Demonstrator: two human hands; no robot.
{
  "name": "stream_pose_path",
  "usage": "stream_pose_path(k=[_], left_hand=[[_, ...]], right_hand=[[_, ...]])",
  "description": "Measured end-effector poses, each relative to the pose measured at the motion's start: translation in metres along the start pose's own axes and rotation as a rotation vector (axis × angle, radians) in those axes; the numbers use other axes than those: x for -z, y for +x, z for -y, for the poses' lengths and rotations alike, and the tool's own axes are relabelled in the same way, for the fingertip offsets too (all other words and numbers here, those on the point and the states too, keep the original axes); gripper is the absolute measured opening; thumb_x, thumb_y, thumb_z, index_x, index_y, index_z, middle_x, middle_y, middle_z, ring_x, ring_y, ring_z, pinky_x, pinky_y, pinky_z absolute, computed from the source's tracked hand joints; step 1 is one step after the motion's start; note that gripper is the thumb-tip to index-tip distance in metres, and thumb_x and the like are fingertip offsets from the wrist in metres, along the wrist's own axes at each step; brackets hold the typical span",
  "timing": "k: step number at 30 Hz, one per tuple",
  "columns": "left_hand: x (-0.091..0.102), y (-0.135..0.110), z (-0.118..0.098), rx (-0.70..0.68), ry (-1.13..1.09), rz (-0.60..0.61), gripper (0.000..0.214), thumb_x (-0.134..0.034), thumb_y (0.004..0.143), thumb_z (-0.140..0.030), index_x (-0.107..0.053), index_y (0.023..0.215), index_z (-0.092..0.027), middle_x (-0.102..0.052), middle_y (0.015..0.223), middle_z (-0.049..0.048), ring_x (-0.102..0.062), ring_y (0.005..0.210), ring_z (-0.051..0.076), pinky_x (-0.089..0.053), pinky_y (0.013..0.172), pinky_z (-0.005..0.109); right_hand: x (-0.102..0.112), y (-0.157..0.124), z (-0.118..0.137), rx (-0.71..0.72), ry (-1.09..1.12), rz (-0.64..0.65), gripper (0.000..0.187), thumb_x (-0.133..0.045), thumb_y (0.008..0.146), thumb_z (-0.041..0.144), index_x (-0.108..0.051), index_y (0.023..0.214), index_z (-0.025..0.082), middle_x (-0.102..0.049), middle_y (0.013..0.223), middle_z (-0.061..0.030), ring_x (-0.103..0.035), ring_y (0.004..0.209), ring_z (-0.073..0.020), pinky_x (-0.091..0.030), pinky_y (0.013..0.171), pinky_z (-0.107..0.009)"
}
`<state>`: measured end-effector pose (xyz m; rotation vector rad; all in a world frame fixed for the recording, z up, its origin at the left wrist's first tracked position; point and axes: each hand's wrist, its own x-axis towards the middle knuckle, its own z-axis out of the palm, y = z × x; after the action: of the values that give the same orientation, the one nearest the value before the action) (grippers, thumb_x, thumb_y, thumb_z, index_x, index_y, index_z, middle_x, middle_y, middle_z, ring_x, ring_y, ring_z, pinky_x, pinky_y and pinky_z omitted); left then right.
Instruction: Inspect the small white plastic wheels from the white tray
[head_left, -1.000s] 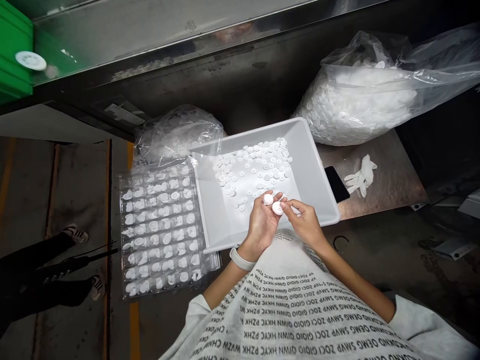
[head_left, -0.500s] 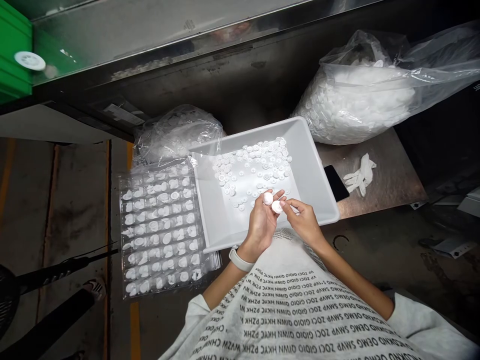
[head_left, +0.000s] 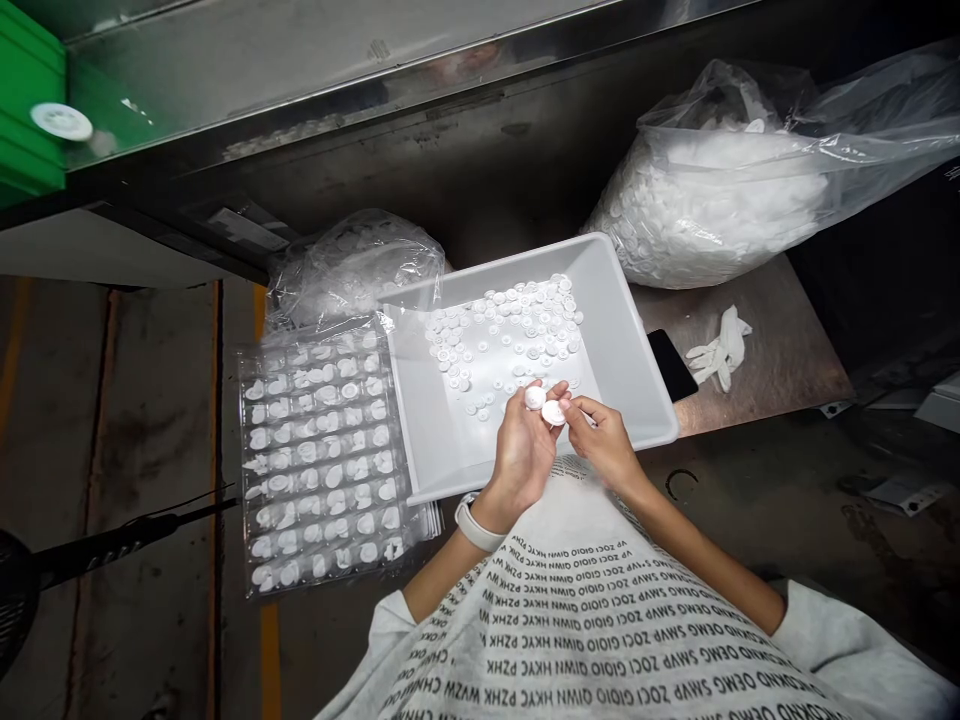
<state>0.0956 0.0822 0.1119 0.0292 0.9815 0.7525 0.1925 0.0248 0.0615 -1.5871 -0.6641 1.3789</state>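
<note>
Over the near side of a grey plastic bin [head_left: 454, 462], my left hand [head_left: 521, 455] is palm up, with its thumb and fingers closed around a small white round disc [head_left: 535, 397]. My right hand [head_left: 606, 445] pinches a second white disc [head_left: 553, 412] between thumb and fingertips, right beside the first. Both hands nearly touch. Many similar white round pieces [head_left: 517, 325] lie scattered on the bin's floor, mostly toward its far side. To the left, a clear compartment tray [head_left: 247, 540] carries rows of white pieces.
A large clear bag [head_left: 712, 215] of white pieces stands back right; a smaller clear bag [head_left: 352, 265] sits back left. Beside the bin lie a black phone [head_left: 672, 366] and white gloves [head_left: 723, 348] on the metal table [head_left: 795, 350]. A green crate [head_left: 30, 70] is upper left; a fan [head_left: 15, 590] lower left.
Both hands stay nearly in place, still holding the discs, with only a slight shift. Another person's leg and foot at lower left have gone out of view.
</note>
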Motion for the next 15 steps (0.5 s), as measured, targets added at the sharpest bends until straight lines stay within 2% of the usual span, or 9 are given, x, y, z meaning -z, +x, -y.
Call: stream_pose_path(k=[6, 15], left_hand=[[-0.0023, -0.0034, -0.0013, -0.011, -0.006, -0.015, 0.034, -0.054, 0.091, -0.040, -0.059, 0.114, -0.016, -0.062, 0.114, 0.0081, -0.062, 0.097, 0.018, -0.053, 0.083, 0.040], [-0.0079, -0.0083, -0.0014, -0.007, -0.042, -0.013, 0.031, -0.055, 0.091, -0.038, -0.059, 0.112, -0.016, -0.063, 0.111, 0.0072, -0.062, 0.095, 0.018, -0.053, 0.082, 0.039]], right_hand=[[-0.0036, 0.0004, -0.0036, -0.091, 0.122, 0.028, 0.032, -0.053, 0.098, 0.044, -0.059, 0.097, 0.013, -0.056, 0.077, 0.0016, -0.051, 0.056, -0.0068, -0.046, 0.050, -0.019], [-0.0055, -0.0019, -0.0005, -0.103, 0.165, 0.050, 0.029, -0.056, 0.097, 0.041, -0.058, 0.094, 0.013, -0.054, 0.074, 0.0032, -0.048, 0.052, -0.0056, -0.043, 0.046, -0.017]])
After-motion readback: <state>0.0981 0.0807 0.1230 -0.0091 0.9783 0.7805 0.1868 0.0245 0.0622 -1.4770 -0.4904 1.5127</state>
